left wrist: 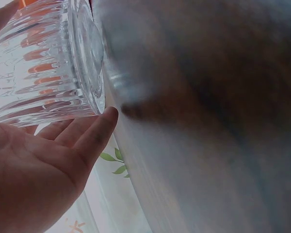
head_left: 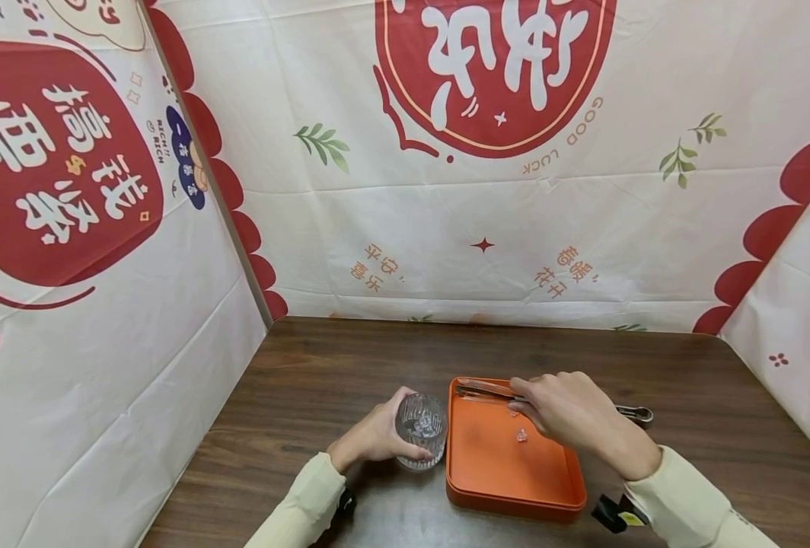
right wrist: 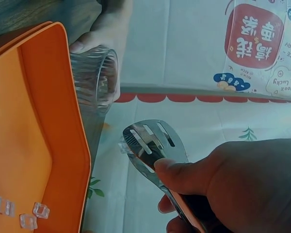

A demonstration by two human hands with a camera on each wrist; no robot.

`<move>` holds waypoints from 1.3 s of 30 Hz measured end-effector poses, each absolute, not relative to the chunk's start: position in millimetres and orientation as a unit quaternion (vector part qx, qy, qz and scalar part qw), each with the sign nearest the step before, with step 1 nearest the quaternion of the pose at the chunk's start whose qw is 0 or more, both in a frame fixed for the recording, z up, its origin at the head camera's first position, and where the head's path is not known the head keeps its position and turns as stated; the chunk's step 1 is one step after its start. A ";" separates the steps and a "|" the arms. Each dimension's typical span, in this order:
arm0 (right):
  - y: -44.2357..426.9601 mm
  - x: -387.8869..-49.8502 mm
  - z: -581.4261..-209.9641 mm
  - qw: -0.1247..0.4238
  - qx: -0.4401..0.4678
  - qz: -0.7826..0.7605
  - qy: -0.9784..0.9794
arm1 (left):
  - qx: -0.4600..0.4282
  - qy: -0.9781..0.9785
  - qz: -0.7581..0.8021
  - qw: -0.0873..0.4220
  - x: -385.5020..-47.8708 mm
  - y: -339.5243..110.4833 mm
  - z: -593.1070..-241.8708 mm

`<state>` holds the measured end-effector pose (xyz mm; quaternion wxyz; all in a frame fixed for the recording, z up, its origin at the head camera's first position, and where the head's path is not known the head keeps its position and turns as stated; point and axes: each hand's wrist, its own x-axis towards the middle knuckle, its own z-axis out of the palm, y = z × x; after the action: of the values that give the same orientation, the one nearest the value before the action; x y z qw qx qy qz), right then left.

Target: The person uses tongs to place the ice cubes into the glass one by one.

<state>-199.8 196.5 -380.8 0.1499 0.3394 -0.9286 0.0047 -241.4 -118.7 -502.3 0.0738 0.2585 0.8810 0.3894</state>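
My left hand point(head_left: 376, 432) grips a ridged clear glass point(head_left: 422, 422) from its left side, thumb in front. Clear pieces show inside the glass in the head view. My right hand point(head_left: 561, 407) holds metal tongs point(head_left: 485, 392), whose slotted heads point(right wrist: 157, 136) point toward the glass. A clear cube point(right wrist: 124, 145) sits at the tips of the tongs in the right wrist view. Below them lies an orange tray point(head_left: 476, 457) with a few loose clear cubes point(right wrist: 28, 222). The left wrist view shows the glass base point(left wrist: 89, 58) close to the fingers.
The tray stands right beside the glass on a dark wood-grain table point(head_left: 336, 350). White printed cloth point(head_left: 480, 205) hangs behind the table and along both sides. The tail end of the tongs point(head_left: 634, 414) sticks out past the right hand.
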 end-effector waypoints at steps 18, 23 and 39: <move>181.0 -198.7 -373.6 0.161 0.353 0.018 -0.921 | 0.257 0.879 0.394 0.077 -240.8 -118.2 -500.2; 175.5 -198.9 -373.9 0.176 0.358 0.016 -0.917 | 0.256 0.879 0.395 0.076 -240.2 -118.1 -500.3; 152.3 -200.9 -371.5 0.161 0.388 0.022 -0.907 | 0.248 0.887 0.381 0.082 -241.1 -118.0 -501.1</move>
<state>-200.9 152.3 -371.5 0.1613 0.3878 -0.9072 0.0223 -241.1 -118.0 -501.1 0.0820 0.2477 0.8868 0.3815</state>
